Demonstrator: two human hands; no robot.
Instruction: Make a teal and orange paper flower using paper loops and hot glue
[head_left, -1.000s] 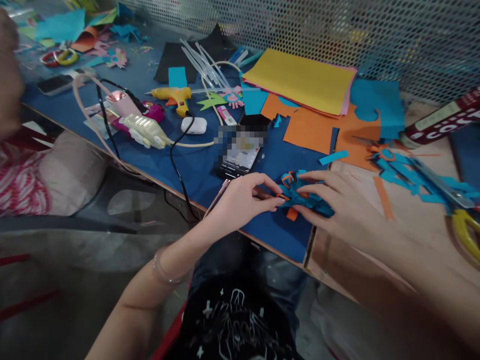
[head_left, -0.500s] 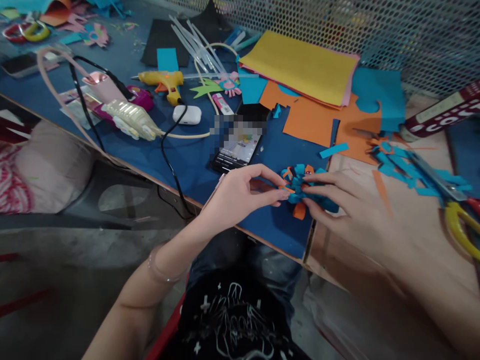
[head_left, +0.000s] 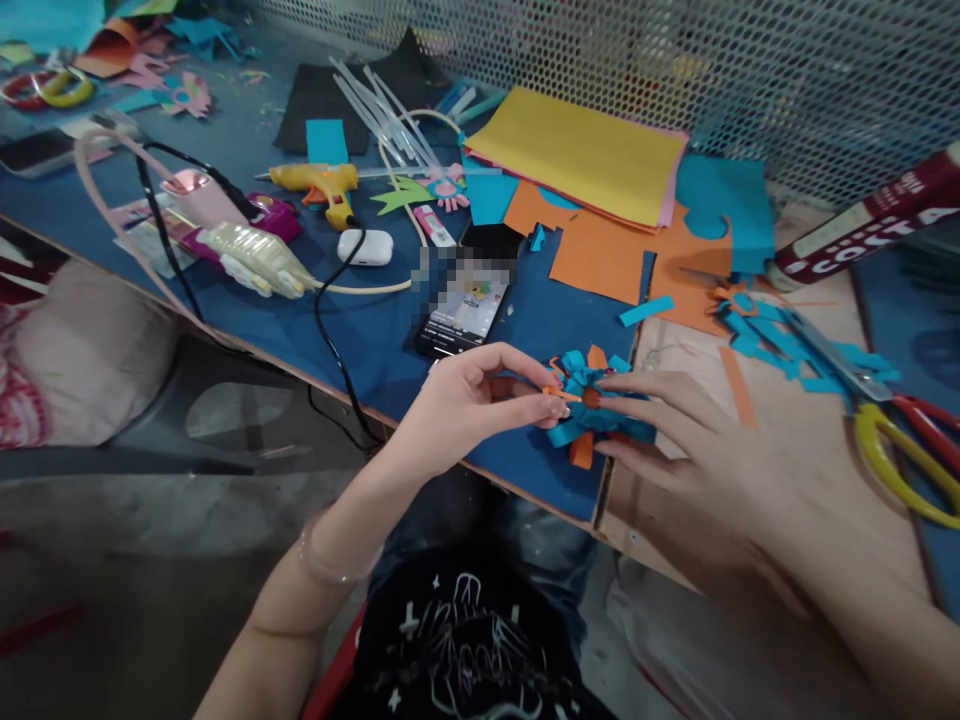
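Note:
A blue and orange paper flower (head_left: 577,432) with curled strips lies near the front edge of the blue table, partly hidden by my fingers. My left hand (head_left: 480,405) pinches a small orange paper strip (head_left: 561,393) between thumb and fingertips at the flower's left side. From the right, my right hand (head_left: 690,425) holds the flower, its thumb and fingertips spread around the orange centre. Just beyond my left hand lies a phone (head_left: 461,315) with a lit screen, part of it blurred.
Scissors (head_left: 874,420) and cut blue strips (head_left: 817,372) lie at right by a maroon tube (head_left: 862,220). Yellow paper sheets (head_left: 577,150) and orange paper (head_left: 600,260) are behind. A glue gun (head_left: 319,185), earbud case (head_left: 365,247) and corded power strip (head_left: 259,260) occupy the left.
The view has shifted slightly. My right fingers have spread a little, uncovering the flower's orange centre. My left hand keeps its pinch at the flower's left side.

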